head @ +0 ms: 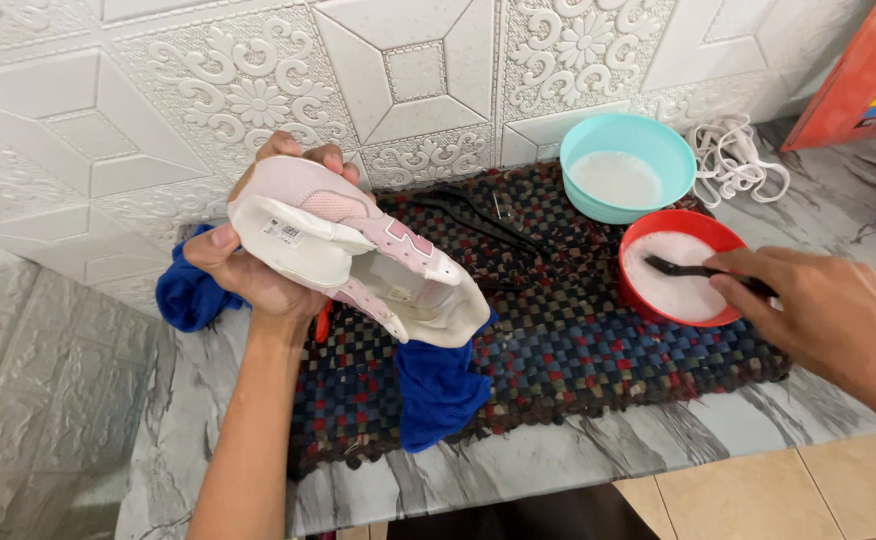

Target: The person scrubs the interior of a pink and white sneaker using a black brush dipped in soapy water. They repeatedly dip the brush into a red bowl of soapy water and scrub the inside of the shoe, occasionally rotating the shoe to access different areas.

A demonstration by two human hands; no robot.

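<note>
We hold a shoe and dip a brush.
Our left hand [258, 265] grips the pink-and-white shoe [358, 250]; our right hand [818, 310] pinches the black brush [683, 268] in the red bowl [643, 300].

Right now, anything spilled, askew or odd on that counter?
No spill shows. The white laces lie in a loose tangle by the teal bowl, off the woven mat. A blue cloth is bunched under the pink-and-white shoe in the left hand. The right hand dips a black brush into the foamy red bowl.

bowls [673, 290] right on mat [558, 350]; shoe [358, 250] left; laces [733, 155] behind
</note>
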